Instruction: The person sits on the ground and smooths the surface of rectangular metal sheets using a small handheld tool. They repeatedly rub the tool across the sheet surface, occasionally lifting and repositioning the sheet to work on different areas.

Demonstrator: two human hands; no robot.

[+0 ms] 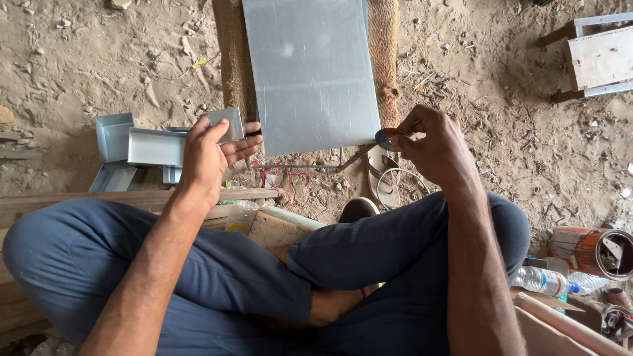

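Pinching a small round disc, dark with a red centre, in the right hand, fingers closed tight on its rim. Left hand open, palm up, fingers loosely spread, empty, just before the folded grey metal trays. Disc well right of that palm, level with it, near the lower corner of the flat metal sheet. Plastic bottle and orange tin lying far right.
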